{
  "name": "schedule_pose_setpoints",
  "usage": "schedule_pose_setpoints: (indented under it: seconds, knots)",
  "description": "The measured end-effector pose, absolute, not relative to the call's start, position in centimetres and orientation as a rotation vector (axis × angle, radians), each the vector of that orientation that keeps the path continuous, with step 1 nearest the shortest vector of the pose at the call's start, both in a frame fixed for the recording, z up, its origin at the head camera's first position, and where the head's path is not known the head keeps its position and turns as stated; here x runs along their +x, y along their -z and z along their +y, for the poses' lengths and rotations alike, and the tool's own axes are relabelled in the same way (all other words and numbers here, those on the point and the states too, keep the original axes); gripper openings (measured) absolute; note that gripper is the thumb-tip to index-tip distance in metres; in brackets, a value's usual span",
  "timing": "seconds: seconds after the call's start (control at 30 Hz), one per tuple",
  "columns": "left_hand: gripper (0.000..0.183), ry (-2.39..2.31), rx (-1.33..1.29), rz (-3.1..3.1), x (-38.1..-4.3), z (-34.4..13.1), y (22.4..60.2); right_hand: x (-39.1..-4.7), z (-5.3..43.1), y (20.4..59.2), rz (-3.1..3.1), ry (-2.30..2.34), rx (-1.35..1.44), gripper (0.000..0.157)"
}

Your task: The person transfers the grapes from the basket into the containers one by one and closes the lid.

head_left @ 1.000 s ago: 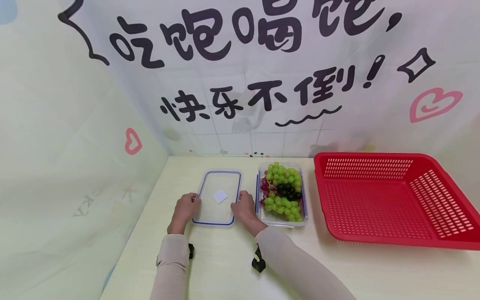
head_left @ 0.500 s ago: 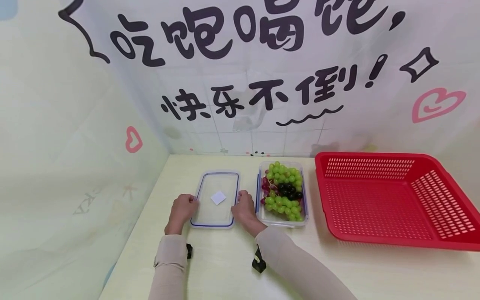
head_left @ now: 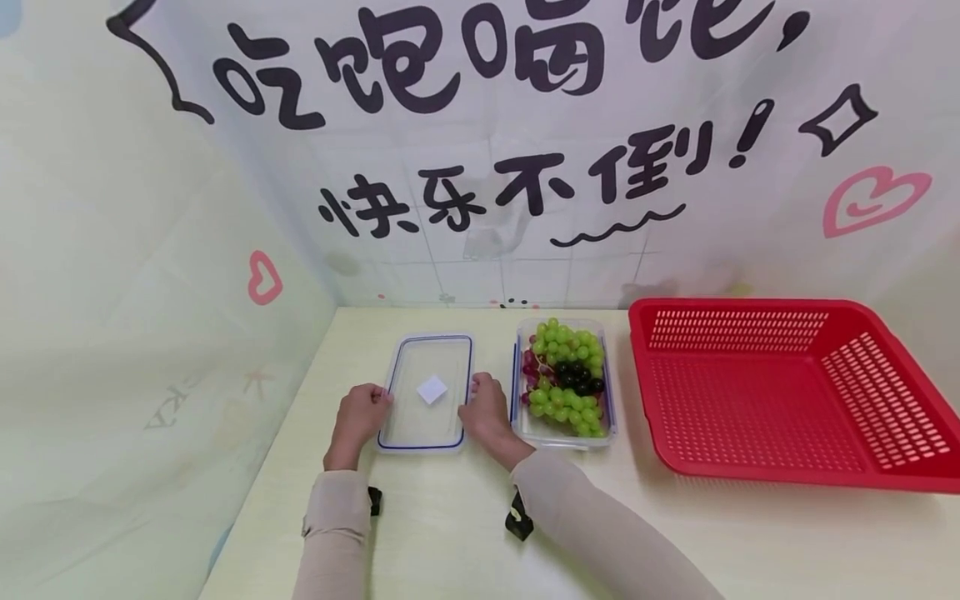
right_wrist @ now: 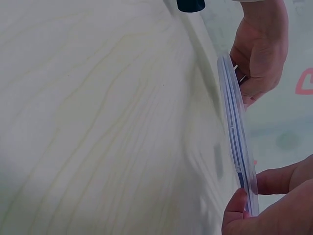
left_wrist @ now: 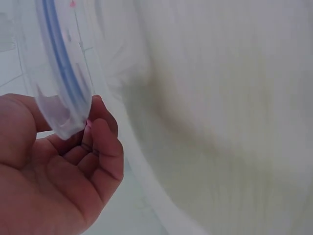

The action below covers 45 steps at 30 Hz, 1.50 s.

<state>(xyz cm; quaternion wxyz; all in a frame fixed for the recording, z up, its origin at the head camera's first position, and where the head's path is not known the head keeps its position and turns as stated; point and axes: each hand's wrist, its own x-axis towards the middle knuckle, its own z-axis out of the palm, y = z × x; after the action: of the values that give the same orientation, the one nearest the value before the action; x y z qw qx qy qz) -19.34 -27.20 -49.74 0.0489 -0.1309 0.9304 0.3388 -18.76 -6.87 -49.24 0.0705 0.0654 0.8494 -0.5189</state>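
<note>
Both hands hold a clear plastic lid (head_left: 416, 423) with a blue seal line around its border. My left hand (head_left: 358, 418) pinches the lid's left edge. On the opposite edge my right hand (head_left: 489, 412) grips it between thumb and fingers. A small white square (head_left: 432, 390) lies at the lid's middle. The right wrist view shows the lid (right_wrist: 237, 127) edge-on, raised off the table, with a hand at each side. In the left wrist view, curled fingers (left_wrist: 105, 152) meet the rim. Just right of the right hand stands a clear container (head_left: 529, 433) with grapes (head_left: 564, 404).
Green, red and black grapes fill the container. A large red perforated basket (head_left: 750, 417) stands at the right of the pale table (head_left: 442, 533). Behind is a printed cloth wall (head_left: 495, 275), and another cloth (head_left: 165, 333) borders the left side.
The lid and the left hand have shifted slightly to the left. The right hand stays nearly in place, still holding the lid's right edge. The container and basket have not moved.
</note>
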Motion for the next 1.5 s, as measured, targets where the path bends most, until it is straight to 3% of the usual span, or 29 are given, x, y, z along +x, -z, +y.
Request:
schedule_pose_setpoints:
  seconds: [1.5]
  knots:
    - [0.025,-1.113,-0.283,2.911,-19.2,-23.6,44.6,-19.0,-2.5,44.6,2.602,1.504,0.089,0.058]
